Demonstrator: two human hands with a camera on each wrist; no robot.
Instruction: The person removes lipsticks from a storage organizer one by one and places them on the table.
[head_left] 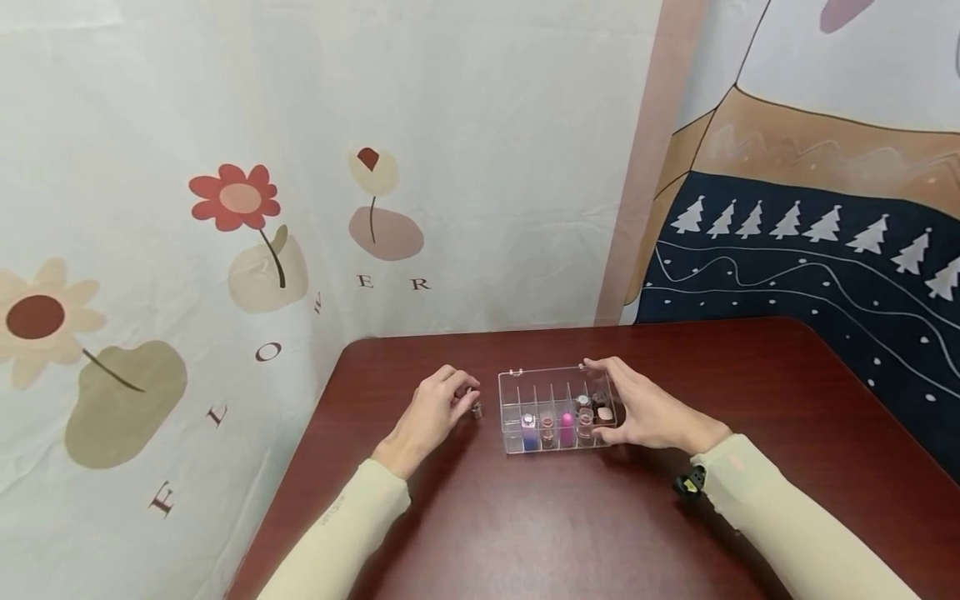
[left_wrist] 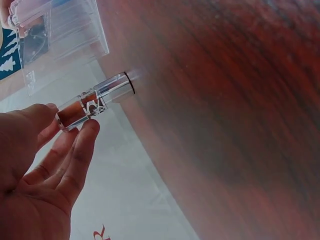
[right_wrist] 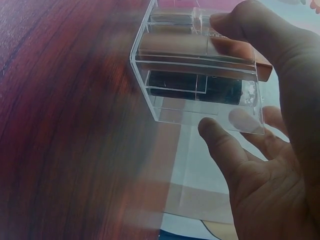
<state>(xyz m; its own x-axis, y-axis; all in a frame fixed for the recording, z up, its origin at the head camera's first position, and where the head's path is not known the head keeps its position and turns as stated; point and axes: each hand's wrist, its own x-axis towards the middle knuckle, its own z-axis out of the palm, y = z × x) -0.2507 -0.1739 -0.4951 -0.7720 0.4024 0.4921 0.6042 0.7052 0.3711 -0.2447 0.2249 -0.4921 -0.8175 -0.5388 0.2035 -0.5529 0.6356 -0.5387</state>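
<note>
My left hand (head_left: 433, 410) pinches one end of a clear lipstick tube (left_wrist: 114, 88) with a brownish-orange section, between thumb and fingertips. The tube stands just left of a clear divided organizer (head_left: 516, 442), its far end at or close to the tabletop. Several lipsticks stand in the organizer's compartments, among them a pink one (head_left: 566, 429) and a blue-purple one (head_left: 529, 435). My right hand (head_left: 637, 408) holds the organizer's right end, thumb toward the front and fingers at the back. In the right wrist view a dark tube (right_wrist: 200, 89) shows through the end wall.
The organizer stands on a dark red-brown wooden table (head_left: 562, 525). Behind and left hangs a pale cloth with printed flowers (head_left: 238, 198); at right hangs a dark cloth with white trees (head_left: 787, 221). A small black device (head_left: 690, 482) sits at the right cuff.
</note>
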